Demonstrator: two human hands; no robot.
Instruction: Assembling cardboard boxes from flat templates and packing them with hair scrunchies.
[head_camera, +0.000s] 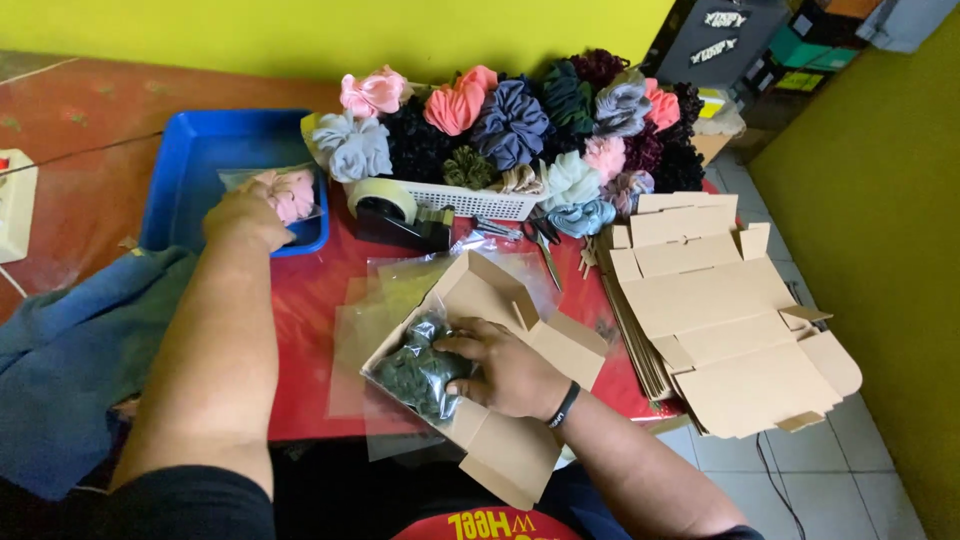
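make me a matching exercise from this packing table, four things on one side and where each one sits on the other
Things:
1. bagged dark green scrunchie
2. bagged pink scrunchie
3. tape dispenser
4. stack of flat cardboard boxes

Places:
A. in front of the white basket
B. in the blue tray, at the left hand
C. at the table's right edge
D. in the open cardboard box, under the right hand

Pairs: 1-D, 2-B, 3-A, 4-C

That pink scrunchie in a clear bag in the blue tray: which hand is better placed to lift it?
Probably the left hand: it rests on the bagged pink scrunchie, while the right hand is on the dark bagged scrunchie.
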